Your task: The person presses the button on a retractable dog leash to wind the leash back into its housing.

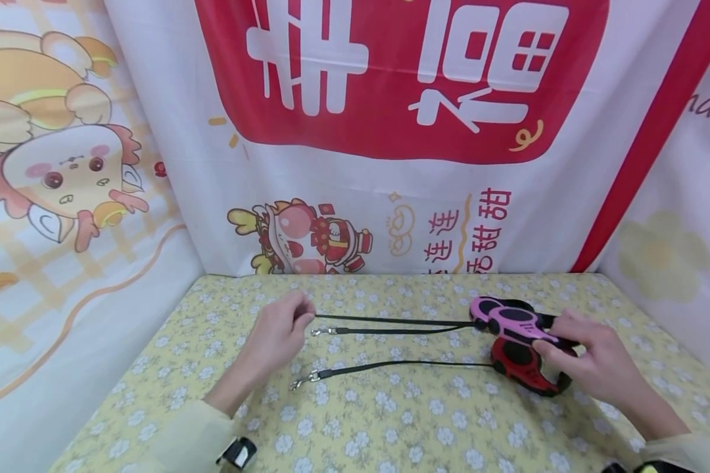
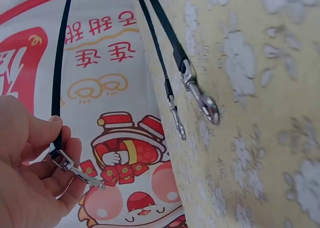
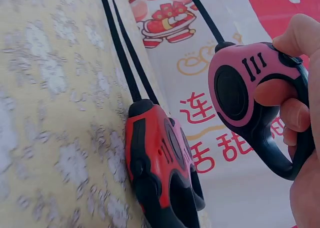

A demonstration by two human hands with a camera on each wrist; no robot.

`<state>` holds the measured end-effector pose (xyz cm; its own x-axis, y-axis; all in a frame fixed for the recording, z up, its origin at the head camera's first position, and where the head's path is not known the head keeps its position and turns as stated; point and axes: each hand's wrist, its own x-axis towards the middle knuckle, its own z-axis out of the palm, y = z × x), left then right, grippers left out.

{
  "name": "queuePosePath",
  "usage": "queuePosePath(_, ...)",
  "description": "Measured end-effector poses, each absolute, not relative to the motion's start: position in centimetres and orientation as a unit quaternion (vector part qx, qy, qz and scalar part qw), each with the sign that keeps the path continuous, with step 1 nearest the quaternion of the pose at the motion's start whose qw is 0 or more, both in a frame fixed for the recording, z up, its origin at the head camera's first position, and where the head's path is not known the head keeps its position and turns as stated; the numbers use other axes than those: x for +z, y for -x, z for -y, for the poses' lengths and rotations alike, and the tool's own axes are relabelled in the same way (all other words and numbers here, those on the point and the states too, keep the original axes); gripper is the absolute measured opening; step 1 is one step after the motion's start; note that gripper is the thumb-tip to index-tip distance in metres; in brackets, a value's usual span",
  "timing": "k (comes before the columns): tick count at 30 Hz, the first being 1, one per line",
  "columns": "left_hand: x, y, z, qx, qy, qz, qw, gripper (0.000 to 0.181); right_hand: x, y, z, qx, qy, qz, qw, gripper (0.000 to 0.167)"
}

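A pink and black retractable leash (image 1: 517, 322) (image 3: 232, 85) is gripped by my right hand (image 1: 597, 358) (image 3: 300, 97), fingers through its handle, above the table. Its black cord (image 2: 60, 62) runs across to my left hand (image 1: 278, 332) (image 2: 37, 163), which pinches the strap just by its metal clip (image 2: 80, 174). A red leash (image 1: 523, 364) (image 3: 155, 153) lies below the held one, with another pink leash (image 3: 182, 138) beside it. Their straps stretch left over the table, ending in two metal clips (image 1: 323, 332) (image 1: 304, 379).
The table (image 1: 390, 420) has a yellow floral cover. A white printed curtain (image 1: 390, 177) with a red panel stands along its back edge, and more printed cloth (image 1: 77, 295) hangs at the left and right.
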<state>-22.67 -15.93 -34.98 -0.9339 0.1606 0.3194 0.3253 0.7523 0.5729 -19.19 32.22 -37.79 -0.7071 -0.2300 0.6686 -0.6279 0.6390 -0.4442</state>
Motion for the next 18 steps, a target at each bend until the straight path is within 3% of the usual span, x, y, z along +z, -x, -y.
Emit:
queuePosePath(12,-35.3,25.3,16.3,-0.347,0.115,0.915,0.173,0.007,-37.1,21.9,-34.0,0.383,-0.224,0.874,0.197,0.022)
queuePosePath(18,-35.9,25.4,17.0,-0.360,0.123,0.908,0.174,0.005,-37.2,22.2,-35.0,0.332,-0.226,0.894,0.197,0.019)
